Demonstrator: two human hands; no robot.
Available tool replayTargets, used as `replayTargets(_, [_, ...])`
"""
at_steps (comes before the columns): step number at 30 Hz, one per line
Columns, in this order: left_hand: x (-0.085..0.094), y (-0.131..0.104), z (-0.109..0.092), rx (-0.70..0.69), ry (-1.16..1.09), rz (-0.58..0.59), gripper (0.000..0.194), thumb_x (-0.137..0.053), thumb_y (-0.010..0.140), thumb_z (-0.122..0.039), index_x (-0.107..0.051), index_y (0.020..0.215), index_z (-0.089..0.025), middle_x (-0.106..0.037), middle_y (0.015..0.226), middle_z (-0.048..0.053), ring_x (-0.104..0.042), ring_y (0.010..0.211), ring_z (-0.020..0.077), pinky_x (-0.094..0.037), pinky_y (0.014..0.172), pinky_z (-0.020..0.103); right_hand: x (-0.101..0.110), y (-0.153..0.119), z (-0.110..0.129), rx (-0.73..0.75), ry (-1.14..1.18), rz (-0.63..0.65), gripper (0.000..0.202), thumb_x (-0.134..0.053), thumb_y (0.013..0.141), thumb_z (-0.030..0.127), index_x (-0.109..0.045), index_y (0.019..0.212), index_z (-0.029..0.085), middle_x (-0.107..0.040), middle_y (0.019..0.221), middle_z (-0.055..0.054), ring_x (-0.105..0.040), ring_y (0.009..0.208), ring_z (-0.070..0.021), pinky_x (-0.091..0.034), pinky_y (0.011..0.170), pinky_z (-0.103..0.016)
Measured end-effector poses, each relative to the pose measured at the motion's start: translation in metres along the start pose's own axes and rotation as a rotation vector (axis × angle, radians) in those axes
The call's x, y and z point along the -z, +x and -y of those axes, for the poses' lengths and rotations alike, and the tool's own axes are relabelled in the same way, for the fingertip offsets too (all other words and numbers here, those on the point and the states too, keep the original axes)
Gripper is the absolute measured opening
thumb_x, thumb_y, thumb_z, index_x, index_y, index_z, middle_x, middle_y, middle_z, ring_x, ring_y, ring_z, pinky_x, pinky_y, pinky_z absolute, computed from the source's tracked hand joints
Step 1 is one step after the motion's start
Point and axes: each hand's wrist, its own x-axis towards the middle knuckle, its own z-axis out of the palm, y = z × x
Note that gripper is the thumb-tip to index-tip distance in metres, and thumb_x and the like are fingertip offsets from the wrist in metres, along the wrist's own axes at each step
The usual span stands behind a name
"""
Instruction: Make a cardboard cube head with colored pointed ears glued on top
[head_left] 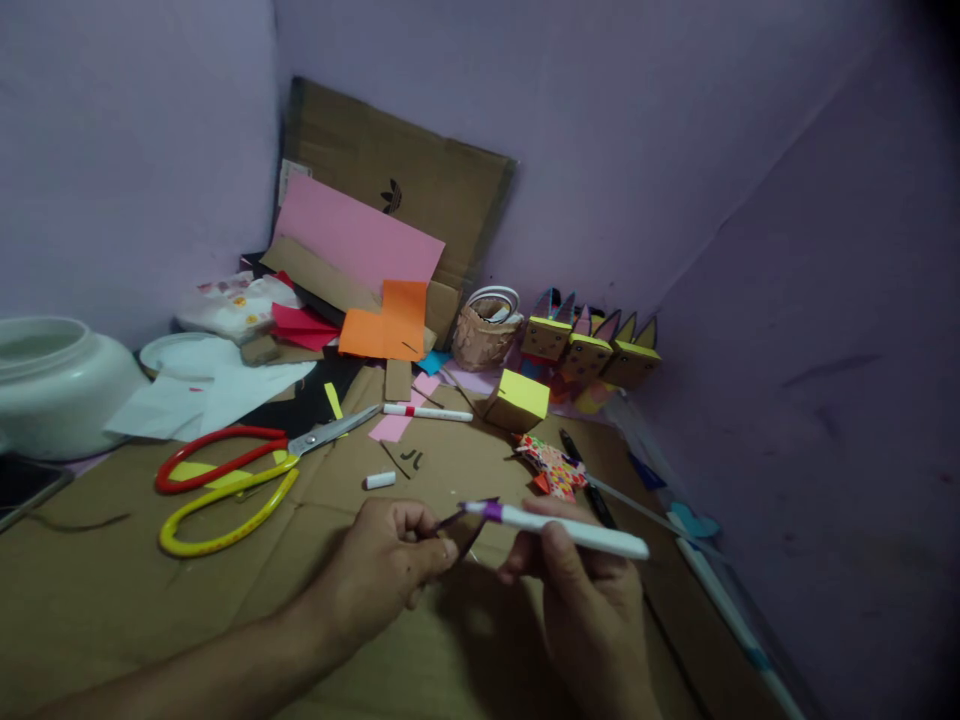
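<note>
White pot (82,395) cropped by the left edge
The left hand (390,555) covers part of a dark piece (473,538) too blurred to identify.

Three pointy-eared cardboard boxes (583,358) stand behind one yellow-topped cardboard cube (519,402); before it are one purple-banded white marker (592,536) and two bare hands (391,552).

the held marker (525,519) is before the box (517,402), right of the scissors (304,443).

head-worn view, facing forward and down, close above left hand (386,555) and right hand (589,590)
</note>
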Motion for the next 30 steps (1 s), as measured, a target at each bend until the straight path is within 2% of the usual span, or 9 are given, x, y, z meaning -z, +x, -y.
replayTargets(3, [0.002,0.002,0.004,-0.018,-0.026,-0.022,0.024,-0.06,0.061,-0.039,-0.048,0.056,-0.019,-0.041,0.033,-0.008,-0.028,0.029,0.0046,-0.019,0.032,0.016,0.004,0.007,0.002,0.028,0.089,-0.192,0.021,-0.063,0.081,0.033,-0.063,0.099,0.023,-0.067,0.063,0.001,-0.063,0.052,-0.0121,-0.053,0.052,-0.023])
replayTargets(5, [0.004,0.004,0.007,-0.018,-0.04,-0.014,0.026,-0.061,0.062,-0.041,-0.049,0.059,-0.018,-0.041,0.034,-0.008,-0.029,0.03,0.0045,-0.019,0.032,0.016,0.005,0.011,0.001,-0.033,0.054,-0.225,0.027,-0.064,0.079,0.032,-0.06,0.104,0.023,-0.069,0.073,-0.001,-0.065,0.06,-0.0139,-0.055,0.059,-0.027])
replayTargets(9, [0.005,0.006,0.012,-0.05,-0.044,0.016,0.028,-0.061,0.063,-0.043,-0.048,0.061,-0.018,-0.042,0.035,-0.008,-0.029,0.03,0.0042,-0.019,0.032,0.015,-0.001,0.009,-0.006,-0.192,0.005,-0.065,0.042,-0.071,0.069,0.027,-0.054,0.107,0.021,-0.069,0.08,-0.002,-0.066,0.068,-0.0163,-0.055,0.064,-0.03])
replayTargets(13, [0.003,0.005,0.013,-0.108,0.007,0.03,0.027,-0.06,0.064,-0.043,-0.05,0.064,-0.017,-0.042,0.036,-0.008,-0.03,0.03,0.0047,-0.02,0.031,0.015,-0.014,0.003,-0.009,-0.264,0.029,0.065,0.045,-0.071,0.06,0.019,-0.053,0.101,0.022,-0.061,0.074,0.003,-0.06,0.061,-0.0129,-0.052,0.054,-0.025])
replayTargets(17, [0.002,-0.002,0.009,-0.135,0.037,0.133,0.03,-0.063,0.062,-0.044,-0.051,0.066,-0.017,-0.042,0.037,-0.008,-0.029,0.031,0.0048,-0.019,0.032,0.016,-0.019,0.004,-0.007,-0.234,0.024,0.057,0.039,-0.065,0.057,0.015,-0.052,0.093,0.021,-0.051,0.063,0.009,-0.049,0.048,-0.0084,-0.043,0.046,-0.02])
replayTargets(19, [0.004,-0.006,0.007,-0.184,0.026,0.168,0.031,-0.065,0.062,-0.042,-0.054,0.071,-0.015,-0.047,0.043,-0.007,-0.035,0.035,0.0051,-0.024,0.036,0.016,-0.018,0.006,-0.006,-0.217,0.026,0.059,0.038,-0.061,0.056,0.014,-0.051,0.092,0.021,-0.049,0.061,0.01,-0.046,0.046,-0.008,-0.041,0.045,-0.02])
replayTargets(23, [0.01,-0.008,0.003,-0.291,0.023,0.096,0.028,-0.065,0.064,-0.037,-0.057,0.075,-0.014,-0.056,0.057,-0.002,-0.046,0.047,0.0074,-0.033,0.045,0.018,-0.017,0.006,-0.006,-0.189,-0.07,0.114,0.041,-0.054,0.051,0.009,-0.053,0.091,0.019,-0.048,0.059,0.009,-0.042,0.048,-0.0083,-0.036,0.044,-0.018])
replayTargets(27, [0.011,-0.002,0.005,-0.303,0.088,0.125,0.022,-0.063,0.065,-0.034,-0.057,0.07,-0.013,-0.055,0.055,-0.002,-0.045,0.048,0.0082,-0.033,0.046,0.019,-0.018,0.002,-0.008,-0.175,-0.162,0.202,0.042,-0.054,0.053,0.008,-0.054,0.093,0.017,-0.05,0.062,0.008,-0.041,0.053,-0.0076,-0.032,0.046,-0.017])
replayTargets(30, [0.009,0.003,0.009,-0.291,0.116,0.132,0.023,-0.065,0.058,-0.034,-0.055,0.065,-0.014,-0.053,0.051,-0.003,-0.043,0.047,0.0082,-0.031,0.045,0.019,-0.017,0.002,-0.01,-0.175,-0.182,0.254,0.042,-0.055,0.054,0.008,-0.054,0.095,0.018,-0.051,0.064,0.008,-0.042,0.053,-0.0075,-0.034,0.047,-0.018])
